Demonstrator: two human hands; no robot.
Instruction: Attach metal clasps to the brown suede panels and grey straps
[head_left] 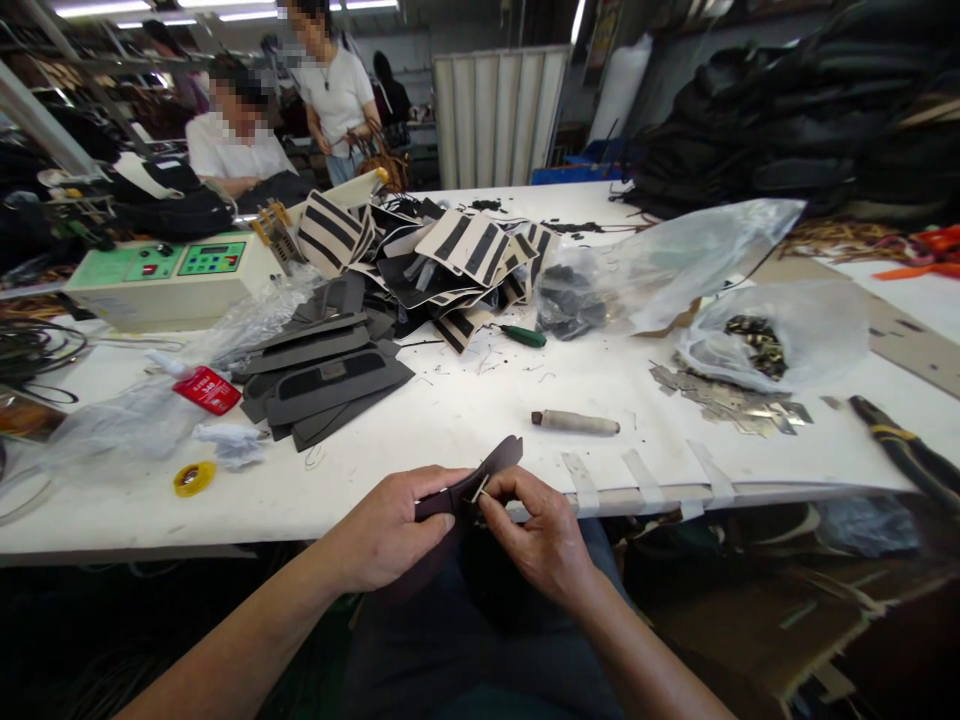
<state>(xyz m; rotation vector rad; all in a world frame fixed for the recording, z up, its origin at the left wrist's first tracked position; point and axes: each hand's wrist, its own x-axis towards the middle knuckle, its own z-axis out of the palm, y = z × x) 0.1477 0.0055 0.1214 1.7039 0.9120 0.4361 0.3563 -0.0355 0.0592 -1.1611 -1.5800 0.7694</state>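
Note:
My left hand (pixel 390 530) is closed around a dark strap-like piece (pixel 504 457), thumb on the near side, just in front of the table's edge. The piece stands tilted, its rounded end pointing up and to the right. Between the thumb and forefinger of my right hand (pixel 544 530) is a small thin metal plate (pixel 480 489), held at the face of the dark piece. The fingers partly cover the plate, so I cannot tell whether it is fixed there. Beyond my hands lies a pale, tape-wrapped rod (pixel 576 422).
Flat metal plates (pixel 739 400) lie by a plastic bag of brass-coloured parts (pixel 757 345). Pliers (pixel 911 450) rest at right. Dark panels (pixel 337 382), a red glue bottle (pixel 206 388), yellow tape (pixel 193 478) and a green-handled tool (pixel 523 336) are on the table. People are behind it.

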